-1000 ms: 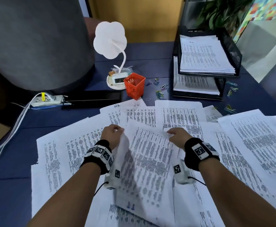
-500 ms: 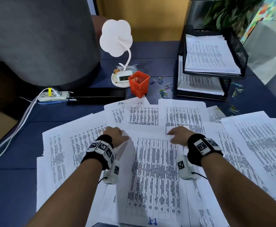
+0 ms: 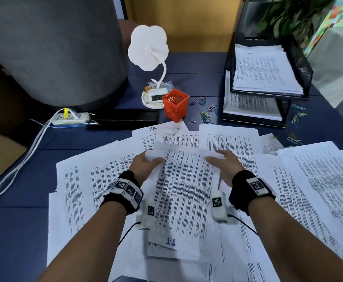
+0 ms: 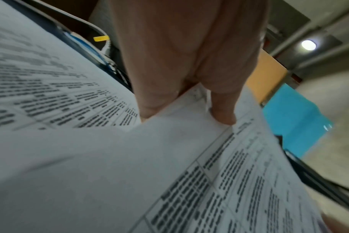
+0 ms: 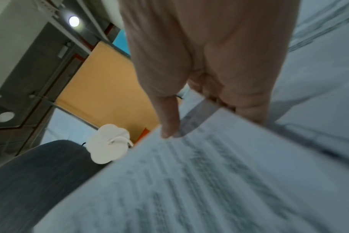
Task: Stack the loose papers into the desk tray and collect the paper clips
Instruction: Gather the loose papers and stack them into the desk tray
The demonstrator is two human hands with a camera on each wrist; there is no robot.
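Note:
A small stack of printed sheets (image 3: 184, 192) is held between both hands over the spread of loose papers (image 3: 81, 180) on the blue desk. My left hand (image 3: 146, 165) pinches its far left edge, thumb on top (image 4: 222, 110). My right hand (image 3: 222, 161) pinches the far right edge, thumb on top (image 5: 168, 119). The held sheets (image 5: 209, 181) tilt up at the far end. The black two-tier desk tray (image 3: 300, 66) with papers in both tiers stands at the back right. Coloured paper clips (image 3: 205, 115) lie scattered left of the tray, and more paper clips (image 3: 297, 115) to its right.
An orange mesh pen cup (image 3: 174, 104) stands by a white flower-shaped lamp (image 3: 148, 47) with a small clock base. A white power strip (image 3: 71, 118) with cables lies at the left. A large grey cylinder (image 3: 52, 47) fills the back left. A plant (image 3: 284, 15) stands behind the tray.
The sheets lay flat under both hands half a second ago; now both hands have gripped their far edge and lifted it, moving slightly forward.

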